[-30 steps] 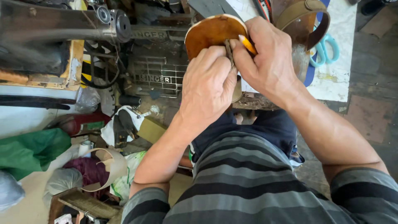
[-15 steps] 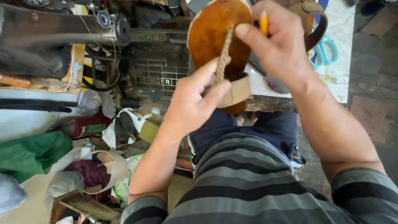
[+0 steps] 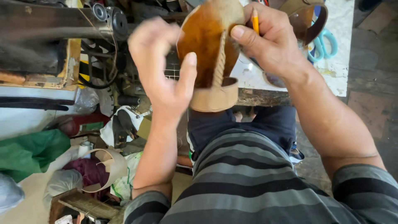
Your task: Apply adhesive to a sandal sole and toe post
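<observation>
Left hand (image 3: 163,68) raised, fingers loosely curled, thumb out; right hand (image 3: 271,41) in a closed grip.

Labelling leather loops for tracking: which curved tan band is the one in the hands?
The tan band at the base of the brown sandal sole, by the left hand thumb. The pale strip lies curled on the floor; another loop sits behind the right hand.
</observation>
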